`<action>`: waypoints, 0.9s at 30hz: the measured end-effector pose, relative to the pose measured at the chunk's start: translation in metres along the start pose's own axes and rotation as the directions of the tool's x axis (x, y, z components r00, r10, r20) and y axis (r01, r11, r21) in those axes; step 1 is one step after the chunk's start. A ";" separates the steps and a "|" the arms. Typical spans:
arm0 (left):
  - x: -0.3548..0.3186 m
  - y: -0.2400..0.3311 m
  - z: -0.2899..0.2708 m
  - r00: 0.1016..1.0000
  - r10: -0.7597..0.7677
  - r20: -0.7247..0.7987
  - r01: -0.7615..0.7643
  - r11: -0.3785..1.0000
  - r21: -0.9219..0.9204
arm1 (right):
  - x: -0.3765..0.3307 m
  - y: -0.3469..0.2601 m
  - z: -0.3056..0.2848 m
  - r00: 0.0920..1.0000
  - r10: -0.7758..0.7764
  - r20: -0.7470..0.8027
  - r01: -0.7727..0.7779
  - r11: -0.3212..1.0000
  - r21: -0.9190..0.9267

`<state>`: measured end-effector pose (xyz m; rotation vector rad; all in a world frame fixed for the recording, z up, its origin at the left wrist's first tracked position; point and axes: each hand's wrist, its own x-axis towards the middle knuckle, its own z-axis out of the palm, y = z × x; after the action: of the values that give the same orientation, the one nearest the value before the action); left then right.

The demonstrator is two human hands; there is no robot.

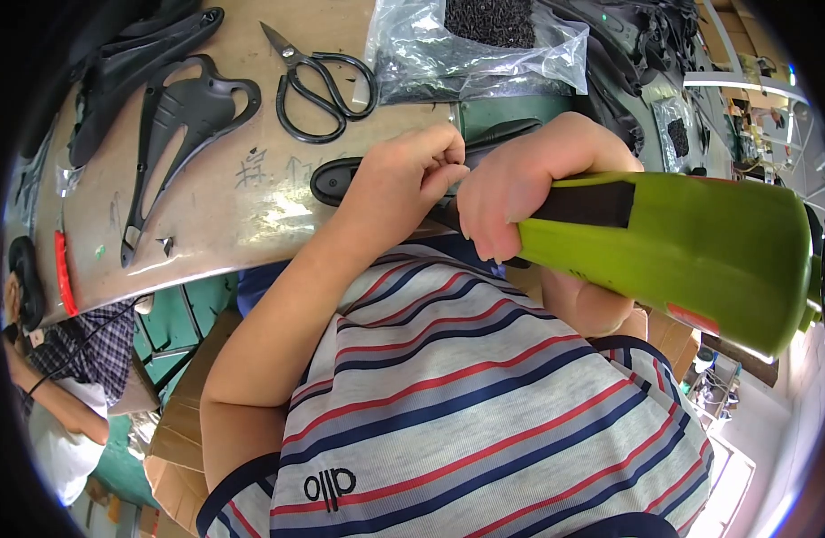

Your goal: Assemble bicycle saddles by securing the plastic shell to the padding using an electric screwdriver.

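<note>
Black scissors (318, 85); bagged black screws (484, 40).

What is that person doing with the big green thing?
A person in a striped shirt grips a green power tool in the right hand, its front end pointed at a long black plastic part on the workbench. The left hand pinches something small against that part; what it is cannot be seen. Black scissors, a bag of small dark pieces and more black parts lie further back.
</note>
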<state>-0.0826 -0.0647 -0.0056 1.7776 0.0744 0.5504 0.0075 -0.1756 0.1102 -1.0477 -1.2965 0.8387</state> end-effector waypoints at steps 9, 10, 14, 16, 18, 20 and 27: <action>-0.005 0.006 -0.004 0.970 -0.219 0.110 0.222 0.975 -0.022 | 0.000 -0.029 -0.056 0.933 -0.356 0.046 0.336 0.911 0.241; -0.006 0.008 -0.005 0.972 -0.220 0.085 0.219 0.976 0.023 | -0.003 -0.026 -0.059 0.940 -0.342 -0.018 0.336 0.910 0.244; -0.007 0.018 -0.015 0.987 -0.146 0.071 0.133 0.978 0.163 | -0.012 -0.016 -0.068 0.940 -0.335 -0.065 0.340 0.906 0.252; -0.007 0.022 -0.015 0.988 -0.129 0.080 0.113 0.977 0.178 | -0.013 -0.013 -0.069 0.938 -0.344 -0.044 0.343 0.904 0.256; -0.007 0.025 -0.016 0.990 -0.113 0.089 0.094 0.976 0.195 | -0.013 -0.008 -0.066 0.936 -0.348 -0.056 0.350 0.902 0.253; -0.007 0.026 -0.015 0.987 -0.133 0.086 0.113 0.973 0.203 | -0.012 -0.002 -0.065 0.935 -0.350 -0.056 0.352 0.900 0.258; -0.006 0.033 -0.014 0.989 -0.107 0.102 0.077 0.962 0.261 | -0.015 0.001 -0.061 0.931 -0.361 -0.048 0.362 0.900 0.245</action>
<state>-0.1013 -0.0630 0.0254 2.0437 0.1537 0.3824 0.0660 -0.1974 0.1059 -0.5813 -1.2941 0.6928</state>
